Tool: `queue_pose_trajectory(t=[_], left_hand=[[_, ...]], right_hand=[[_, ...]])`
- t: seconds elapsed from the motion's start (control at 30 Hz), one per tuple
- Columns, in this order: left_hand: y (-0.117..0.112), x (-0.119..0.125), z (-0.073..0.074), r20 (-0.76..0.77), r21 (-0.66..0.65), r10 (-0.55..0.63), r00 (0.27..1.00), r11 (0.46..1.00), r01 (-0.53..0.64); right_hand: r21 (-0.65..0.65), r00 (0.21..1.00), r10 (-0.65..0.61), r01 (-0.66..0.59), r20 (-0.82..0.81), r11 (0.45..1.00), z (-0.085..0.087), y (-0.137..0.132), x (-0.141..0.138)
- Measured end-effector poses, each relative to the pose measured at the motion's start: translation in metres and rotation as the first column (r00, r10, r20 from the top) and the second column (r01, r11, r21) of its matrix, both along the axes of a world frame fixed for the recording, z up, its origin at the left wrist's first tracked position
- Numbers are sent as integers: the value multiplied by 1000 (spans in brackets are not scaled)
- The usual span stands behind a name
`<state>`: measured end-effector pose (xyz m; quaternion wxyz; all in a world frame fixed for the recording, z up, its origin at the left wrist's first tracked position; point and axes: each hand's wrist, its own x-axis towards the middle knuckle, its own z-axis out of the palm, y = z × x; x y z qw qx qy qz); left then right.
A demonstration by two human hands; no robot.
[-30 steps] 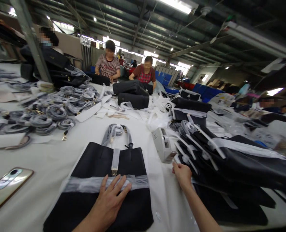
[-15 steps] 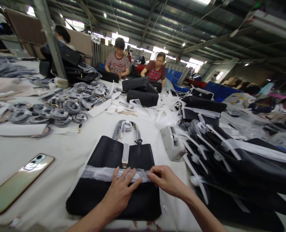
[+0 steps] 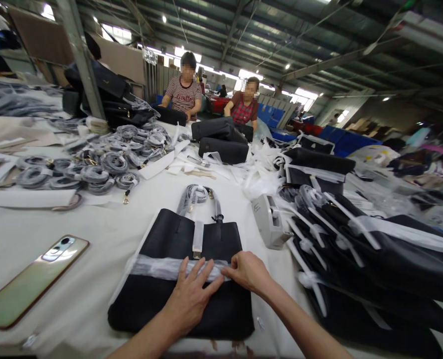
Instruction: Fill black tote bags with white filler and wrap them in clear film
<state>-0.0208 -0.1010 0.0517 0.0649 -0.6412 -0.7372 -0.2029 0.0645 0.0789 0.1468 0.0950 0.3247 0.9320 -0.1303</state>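
Note:
A black handbag (image 3: 146,304) lies flat on the white-covered table in front of me, its wrapped handles (image 3: 186,200) stretched away from me. Across its middle runs a clear plastic strip (image 3: 154,268). Above the strip, a wrapped closure tab ends in a metal clasp (image 3: 197,253). My left hand (image 3: 192,298) rests flat with fingers spread, its fingertips pressing on the strip. At the bag's right side my right hand (image 3: 249,273) is closed, thumb and forefinger pinching the strip's right end; its other fingers are curled in.
A tape dispenser (image 3: 271,223) stands right of the bag, beside a pile of wrapped black bags (image 3: 393,269). A phone (image 3: 38,279) lies at left. Coiled straps (image 3: 94,174) fill the back left. Two people (image 3: 184,92) work across the table near more bags (image 3: 223,150).
My right hand has shifted slightly left along the strip, closer to my left hand. The whole view has moved a little; my left hand stays on the strip.

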Motion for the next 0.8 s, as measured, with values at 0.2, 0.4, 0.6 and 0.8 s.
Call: queue_pose_trajectory(t=[0.2, 0.4, 0.6, 0.8], left_hand=[[16, 17, 10, 79, -35, 178, 981, 984, -176], [28, 27, 4, 67, -21, 234, 970, 972, -233], [26, 24, 4, 35, -5, 239, 970, 971, -239], [28, 30, -5, 7, 28, 237, 971, 971, -238]], right_hand=[[21, 998, -51, 52, -33, 998, -4, -3, -1], [-209, 984, -154, 133, -89, 969, -9, 3, 9], [-346, 950, -280, 217, -141, 913, -17, 4, 18], [-271, 901, -334, 261, -278, 927, -20, 1, 27]])
